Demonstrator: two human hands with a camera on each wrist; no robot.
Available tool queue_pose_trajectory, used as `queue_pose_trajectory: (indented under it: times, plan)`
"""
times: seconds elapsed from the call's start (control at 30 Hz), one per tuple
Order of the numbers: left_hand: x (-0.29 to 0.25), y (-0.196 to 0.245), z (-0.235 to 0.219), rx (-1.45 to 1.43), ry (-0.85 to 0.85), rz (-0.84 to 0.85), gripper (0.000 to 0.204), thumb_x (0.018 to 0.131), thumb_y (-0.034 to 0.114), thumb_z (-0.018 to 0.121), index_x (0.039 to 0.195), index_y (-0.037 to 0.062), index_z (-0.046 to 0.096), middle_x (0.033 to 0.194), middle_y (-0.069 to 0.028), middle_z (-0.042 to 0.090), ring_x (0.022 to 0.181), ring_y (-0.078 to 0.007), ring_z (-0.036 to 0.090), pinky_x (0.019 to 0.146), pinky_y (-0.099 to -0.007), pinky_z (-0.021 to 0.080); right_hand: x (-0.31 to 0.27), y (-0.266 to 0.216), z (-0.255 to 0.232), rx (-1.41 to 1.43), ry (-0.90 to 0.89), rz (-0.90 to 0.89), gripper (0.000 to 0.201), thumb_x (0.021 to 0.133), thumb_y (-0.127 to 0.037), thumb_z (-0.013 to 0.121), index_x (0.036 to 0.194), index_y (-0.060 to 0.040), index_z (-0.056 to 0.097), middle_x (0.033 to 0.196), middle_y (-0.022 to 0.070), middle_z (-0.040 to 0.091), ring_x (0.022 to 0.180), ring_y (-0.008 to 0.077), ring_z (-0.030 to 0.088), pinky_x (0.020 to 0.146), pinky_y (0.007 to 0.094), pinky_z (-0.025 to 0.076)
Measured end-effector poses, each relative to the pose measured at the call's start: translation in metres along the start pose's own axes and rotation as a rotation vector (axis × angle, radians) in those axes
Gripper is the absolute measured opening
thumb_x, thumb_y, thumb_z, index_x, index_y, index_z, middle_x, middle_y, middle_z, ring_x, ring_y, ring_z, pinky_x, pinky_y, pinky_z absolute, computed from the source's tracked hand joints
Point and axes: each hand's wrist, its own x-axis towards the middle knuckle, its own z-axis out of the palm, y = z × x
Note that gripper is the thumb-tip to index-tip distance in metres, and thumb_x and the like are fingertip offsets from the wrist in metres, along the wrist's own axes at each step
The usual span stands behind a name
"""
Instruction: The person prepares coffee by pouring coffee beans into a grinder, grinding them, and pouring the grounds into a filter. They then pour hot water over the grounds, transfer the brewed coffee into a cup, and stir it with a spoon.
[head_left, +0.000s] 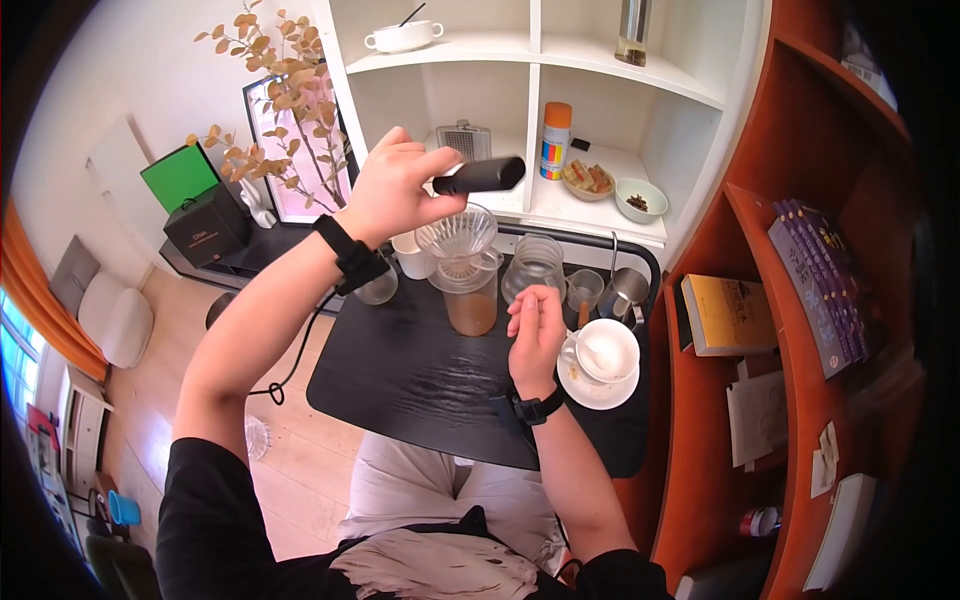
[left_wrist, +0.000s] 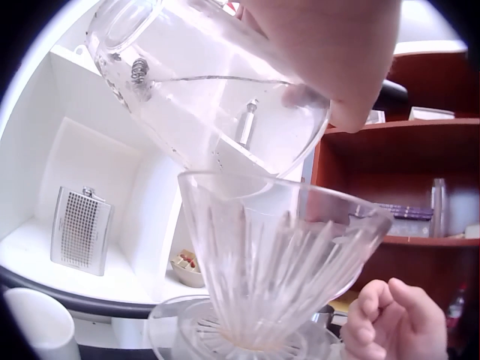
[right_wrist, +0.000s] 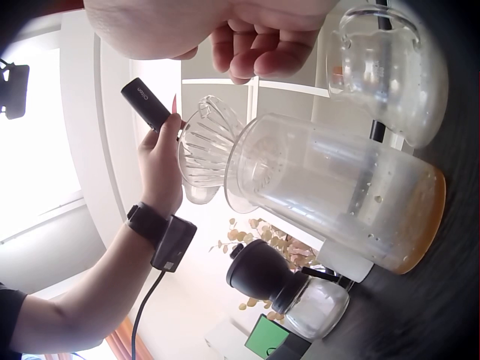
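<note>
My left hand [head_left: 400, 185] grips a short black handle [head_left: 482, 175] above a clear ribbed glass coffee dripper [head_left: 457, 240]. Close under that hand, the left wrist view has a tilted clear glass vessel [left_wrist: 202, 105] over the dripper's rim, with a small metal coil [left_wrist: 139, 71] overlapping it. I cannot tell whether the handle belongs to this vessel. Below the dripper stands a tall glass server [right_wrist: 330, 180] with brown liquid at its bottom. My right hand [head_left: 537, 335] has loosely curled fingers, holds nothing, and is near a white cup [head_left: 607, 350] on a saucer [head_left: 600, 398].
Behind the dripper are a glass jar [head_left: 535, 265], a small glass [head_left: 584, 288] and a metal pitcher [head_left: 628, 288]. A coffee grinder [right_wrist: 262, 277] stands to the left. Water wets the black tabletop [head_left: 360, 370]. White shelves [head_left: 470, 45] rise behind; a reddish-brown bookcase [head_left: 700, 400] borders the right.
</note>
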Motion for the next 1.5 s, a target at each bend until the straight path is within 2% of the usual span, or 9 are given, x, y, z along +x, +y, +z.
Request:
queue_pose_trajectory:
  times: [0.2,0.27,0.4,0.43,0.6,0.67,0.73,0.93,1.5]
  plan:
    - [-0.004,0.017,0.006,-0.056,0.188,-0.432,0.013,0.082,0.024,0.082,0.085,0.0141,0.073,0.065,-0.0024,0.065,0.059,-0.0232,0.054,0.07,-0.0348,0.044,0.0,0.0,0.0,-0.005,0.005,0.007,0.016,0.112,-0.017,0.053,0.106,-0.0037,0.059,0.083,0.001,0.062,0.065,0.0049,0.052,0.059,0.0221,0.043]
    - [-0.007,0.015,0.011,-0.266,0.269,-0.697,0.017,0.086,0.027,0.082,0.086,0.0122,0.073,0.063,-0.0042,0.063,0.057,-0.0225,0.051,0.07,-0.0353,0.045,0.0,-0.001,0.0,-0.015,0.001,0.001,0.016,0.112,-0.017,0.053,0.106,-0.0037,0.059,0.083,0.001,0.062,0.065,0.0049,0.052,0.059,0.0221,0.043]
    - [-0.011,0.011,0.018,-0.476,0.468,-0.894,0.022,0.093,0.028,0.079,0.093,0.0064,0.075,0.059,0.0007,0.057,0.054,-0.0079,0.043,0.055,-0.0282,0.039,0.001,0.001,0.0,-0.026,-0.012,0.001,0.015,0.112,-0.016,0.054,0.107,-0.0035,0.058,0.084,0.0014,0.063,0.064,0.0049,0.052,0.058,0.0221,0.043]
    - [-0.012,0.009,0.02,-0.476,0.531,-0.899,0.023,0.096,0.027,0.077,0.097,0.0036,0.076,0.061,0.0046,0.056,0.056,-0.003,0.043,0.052,-0.0259,0.035,0.001,0.002,0.001,-0.019,-0.015,-0.005,0.014,0.112,-0.016,0.054,0.107,-0.0034,0.058,0.084,0.0016,0.063,0.064,0.0049,0.053,0.058,0.022,0.043]
    - [-0.028,0.006,0.018,-0.396,0.637,-1.002,0.025,0.1,0.026,0.075,0.099,0.0015,0.075,0.064,0.0062,0.056,0.056,-0.0026,0.043,0.052,-0.0266,0.034,0.001,0.003,0.0,-0.036,-0.029,0.006,0.013,0.112,-0.016,0.054,0.108,-0.0038,0.058,0.084,0.0024,0.064,0.064,0.0046,0.053,0.058,0.0215,0.043]
    - [-0.034,0.008,0.015,-0.537,0.819,-1.007,0.026,0.102,0.026,0.073,0.1,0.0006,0.074,0.066,0.0072,0.056,0.057,-0.0025,0.044,0.053,-0.0268,0.034,0.001,0.004,0.001,-0.03,-0.037,0.014,0.013,0.112,-0.016,0.054,0.109,-0.0039,0.058,0.085,0.0027,0.064,0.064,0.0044,0.053,0.057,0.0213,0.043]
    - [-0.046,0.011,0.011,-0.559,0.831,-1.082,0.028,0.104,0.027,0.071,0.1,-0.0009,0.073,0.069,0.006,0.058,0.061,-0.0035,0.046,0.055,-0.0266,0.035,0.001,0.004,0.0,-0.023,-0.017,0.034,0.013,0.112,-0.017,0.054,0.11,-0.0042,0.058,0.086,0.0034,0.065,0.063,0.0043,0.053,0.057,0.0211,0.043]
    - [-0.084,0.029,0.0,-0.494,1.171,-1.186,0.03,0.105,0.027,0.069,0.1,-0.0033,0.072,0.083,-0.0001,0.068,0.075,-0.0078,0.055,0.07,-0.0281,0.046,0.0,0.006,0.0,-0.031,-0.03,0.065,0.014,0.113,-0.017,0.053,0.111,-0.0044,0.057,0.086,0.0032,0.064,0.064,0.0045,0.052,0.058,0.0208,0.043]
    - [-0.201,0.077,0.043,-0.409,1.274,-1.453,0.024,0.107,0.022,0.067,0.103,-0.0015,0.07,0.093,-0.0002,0.069,0.084,-0.0083,0.059,0.078,-0.0271,0.048,0.002,0.014,0.0,-0.068,-0.034,0.054,0.022,0.115,-0.025,0.048,0.11,-0.0049,0.056,0.09,0.0058,0.06,0.062,0.0085,0.053,0.056,0.0234,0.045]
